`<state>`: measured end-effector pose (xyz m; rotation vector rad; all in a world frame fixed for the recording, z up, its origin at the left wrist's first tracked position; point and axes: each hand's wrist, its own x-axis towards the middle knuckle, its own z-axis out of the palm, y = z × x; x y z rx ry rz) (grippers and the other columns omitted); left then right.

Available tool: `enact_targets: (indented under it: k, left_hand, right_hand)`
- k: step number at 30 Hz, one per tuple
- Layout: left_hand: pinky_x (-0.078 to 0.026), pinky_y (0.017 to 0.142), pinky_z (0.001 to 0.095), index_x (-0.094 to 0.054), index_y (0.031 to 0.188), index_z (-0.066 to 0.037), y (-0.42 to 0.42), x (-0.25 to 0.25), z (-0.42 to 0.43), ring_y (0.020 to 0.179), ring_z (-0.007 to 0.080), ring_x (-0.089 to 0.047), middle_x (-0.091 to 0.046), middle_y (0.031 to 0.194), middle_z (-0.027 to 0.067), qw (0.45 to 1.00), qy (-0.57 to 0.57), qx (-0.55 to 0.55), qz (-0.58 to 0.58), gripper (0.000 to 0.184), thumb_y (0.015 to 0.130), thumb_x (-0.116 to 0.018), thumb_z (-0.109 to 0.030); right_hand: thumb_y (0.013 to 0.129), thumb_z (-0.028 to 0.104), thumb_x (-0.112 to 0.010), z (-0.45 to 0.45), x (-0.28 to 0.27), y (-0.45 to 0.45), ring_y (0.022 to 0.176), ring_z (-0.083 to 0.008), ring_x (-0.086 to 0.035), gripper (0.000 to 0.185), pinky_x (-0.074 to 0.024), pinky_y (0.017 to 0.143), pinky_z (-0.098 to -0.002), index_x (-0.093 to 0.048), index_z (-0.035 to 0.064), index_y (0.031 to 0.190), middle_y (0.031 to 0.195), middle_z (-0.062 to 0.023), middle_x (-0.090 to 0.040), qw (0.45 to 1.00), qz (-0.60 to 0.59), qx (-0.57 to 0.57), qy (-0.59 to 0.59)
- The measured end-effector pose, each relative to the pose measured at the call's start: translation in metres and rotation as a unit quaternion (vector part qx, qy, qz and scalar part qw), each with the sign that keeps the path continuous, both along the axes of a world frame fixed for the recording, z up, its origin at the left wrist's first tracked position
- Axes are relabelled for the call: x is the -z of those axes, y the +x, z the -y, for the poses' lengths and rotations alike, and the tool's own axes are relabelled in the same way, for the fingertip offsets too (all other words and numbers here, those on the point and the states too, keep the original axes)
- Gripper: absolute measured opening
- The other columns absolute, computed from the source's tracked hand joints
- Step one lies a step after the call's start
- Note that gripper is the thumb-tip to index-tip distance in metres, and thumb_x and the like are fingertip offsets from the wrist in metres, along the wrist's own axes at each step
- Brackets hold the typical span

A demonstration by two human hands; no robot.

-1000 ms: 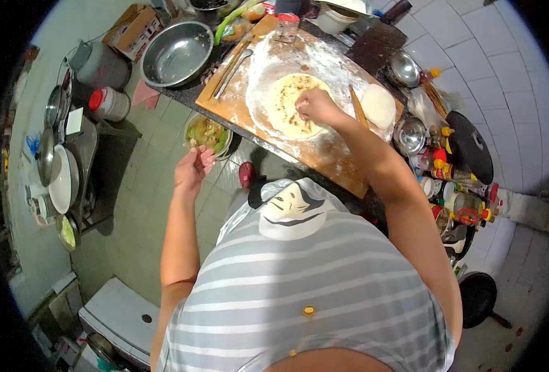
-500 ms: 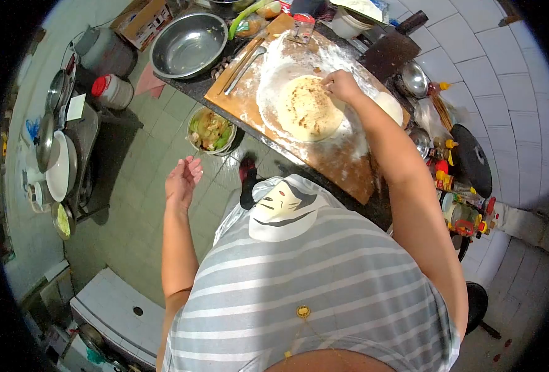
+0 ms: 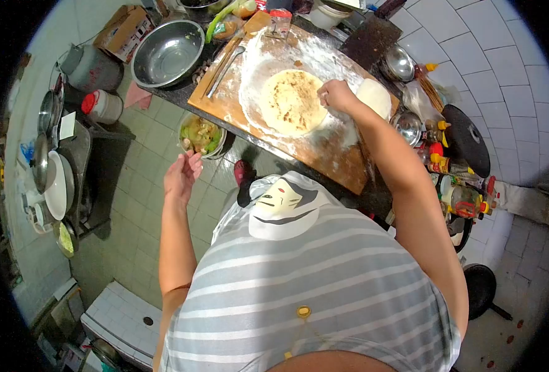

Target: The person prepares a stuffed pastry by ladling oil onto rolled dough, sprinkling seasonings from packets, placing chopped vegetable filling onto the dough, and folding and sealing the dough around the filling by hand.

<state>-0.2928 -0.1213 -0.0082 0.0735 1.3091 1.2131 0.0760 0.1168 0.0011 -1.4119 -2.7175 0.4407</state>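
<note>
Dough round (image 3: 293, 102): flat on the board (image 3: 342, 170), about mid-board, brown specks (image 3: 290, 93) scattered over its top.

Left to right, all relative to the board:
- Steel bowl (image 3: 145, 53): off the board's left edge, near its far end.
- Left hand (image 3: 183, 178): well off the board's near-left side, in the air. Palm up, fingers loosely curled and part open, nothing visible in it.
- Bin (image 3: 217, 150): below the board's near-left edge, green and brown scraps inside.
- Thin sticks (image 3: 220, 66), then spoon (image 3: 225, 73): along the board's left edge, roughly parallel.
- Right hand (image 3: 336, 96): right of mid-board, at the dough round's right rim. Fingers bunched nearly closed, tips toward the dough; can't tell if they pinch anything, or touch versus hover.
- Cleaver (image 3: 369, 44): by the board's far-right edge.
- Dough lump (image 3: 375, 98): right end of the board, partly behind the right arm.

Risks, my read: a hard pinch at the rim could tear or stretch the thin sheet. Specks could end up clumped from uneven spreading. Patchy flour (image 3: 336, 59) underneath could mean sticking; underside hidden.

Orientation: near circular, lies flat, points no particular way. No clear long axis; lens distortion makes any slight oval unreliable.
</note>
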Motion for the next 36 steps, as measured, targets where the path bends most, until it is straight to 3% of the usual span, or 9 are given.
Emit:
enact_targets:
  k: [3, 9, 10, 13, 20, 26, 29, 36]
  left_hand:
    - [-0.047, 0.068, 0.0260, -0.046, 0.107, 0.002, 0.005, -0.001, 0.000, 0.073, 0.0142, -0.056, -0.059, 0.093, 0.0098, 1.000, 0.001, 0.005, -0.007, 0.033, 0.090, -0.036, -0.025]
    - [-0.046, 0.068, 0.0259, -0.046, 0.108, 0.002, 0.005, 0.004, 0.002, 0.074, 0.0144, -0.056, -0.059, 0.093, 0.0097, 1.000, 0.015, 0.007, -0.003, 0.034, 0.090, -0.036, -0.025]
    - [-0.046, 0.067, 0.0260, -0.046, 0.108, 0.002, 0.004, 0.004, 0.004, 0.074, 0.0145, -0.056, -0.059, 0.093, 0.0098, 1.000, 0.015, 0.003, -0.002, 0.034, 0.090, -0.036, -0.026]
    - [-0.047, 0.068, 0.0262, -0.046, 0.107, 0.002, 0.000, 0.006, 0.007, 0.074, 0.0148, -0.056, -0.059, 0.094, 0.0101, 1.000, 0.011, 0.004, -0.005, 0.034, 0.090, -0.037, -0.026]
    - [-0.047, 0.068, 0.0269, -0.047, 0.107, 0.002, -0.006, 0.009, 0.017, 0.074, 0.0154, -0.056, -0.059, 0.093, 0.0103, 1.000, -0.012, -0.025, -0.011, 0.034, 0.090, -0.037, -0.025]
    - [-0.048, 0.067, 0.0268, -0.047, 0.106, 0.001, -0.007, 0.010, 0.019, 0.072, 0.0153, -0.057, -0.060, 0.092, 0.0100, 0.999, -0.016, -0.037, -0.003, 0.032, 0.089, -0.037, -0.025]
    - [-0.048, 0.066, 0.0262, -0.048, 0.105, 0.001, -0.007, 0.017, 0.020, 0.071, 0.0149, -0.057, -0.060, 0.092, 0.0098, 1.000, -0.009, -0.029, 0.001, 0.032, 0.089, -0.037, -0.025]
    - [-0.048, 0.065, 0.0256, -0.048, 0.105, 0.001, 0.001, 0.010, 0.011, 0.071, 0.0138, -0.057, -0.060, 0.091, 0.0099, 1.000, -0.005, -0.008, -0.007, 0.032, 0.090, -0.037, -0.024]
  right_hand:
    - [0.064, 0.006, -0.058, 0.014, -0.014, -0.010, 0.068, -0.0276, -0.060, 0.018, -0.0475, 0.063, -0.0332, -0.064, 0.0050, 0.081, 0.075, -0.0165, -0.060, 0.987, -0.008, 0.064, -0.150]
    - [0.061, 0.008, -0.063, 0.022, -0.014, -0.039, 0.066, -0.0269, -0.059, 0.020, -0.0464, 0.060, -0.0357, -0.063, 0.0048, 0.081, 0.073, -0.0166, -0.059, 0.967, -0.026, 0.057, -0.248]
    - [0.061, 0.007, -0.064, 0.024, -0.018, -0.045, 0.066, -0.0279, -0.059, 0.022, -0.0464, 0.060, -0.0350, -0.062, 0.0030, 0.083, 0.070, -0.0174, -0.059, 0.980, 0.002, 0.002, -0.199]
    - [0.061, 0.008, -0.065, 0.012, -0.001, -0.058, 0.068, -0.0292, -0.059, 0.025, -0.0464, 0.060, -0.0354, -0.062, 0.0034, 0.085, 0.072, -0.0180, -0.059, 0.984, -0.009, -0.012, -0.177]
    - [0.065, 0.013, -0.062, -0.016, -0.012, -0.080, 0.073, -0.0309, -0.058, 0.022, -0.0457, 0.066, -0.0378, -0.064, 0.0061, 0.085, 0.079, -0.0175, -0.060, 0.979, -0.012, 0.117, -0.168]
    - [0.061, 0.012, -0.063, -0.026, -0.006, -0.061, 0.072, -0.0305, -0.059, 0.022, -0.0463, 0.067, -0.0357, -0.065, 0.0106, 0.083, 0.077, -0.0166, -0.060, 0.988, -0.021, 0.035, -0.151]
    - [0.060, 0.012, -0.064, -0.017, -0.019, -0.056, 0.073, -0.0290, -0.059, 0.024, -0.0467, 0.067, -0.0342, -0.066, 0.0116, 0.084, 0.079, -0.0149, -0.061, 0.979, 0.019, 0.083, -0.186]
    - [0.063, 0.008, -0.060, 0.000, -0.032, -0.050, 0.073, -0.0286, -0.059, 0.021, -0.0466, 0.067, -0.0342, -0.065, 0.0073, 0.083, 0.080, -0.0158, -0.060, 0.989, -0.046, 0.012, -0.137]
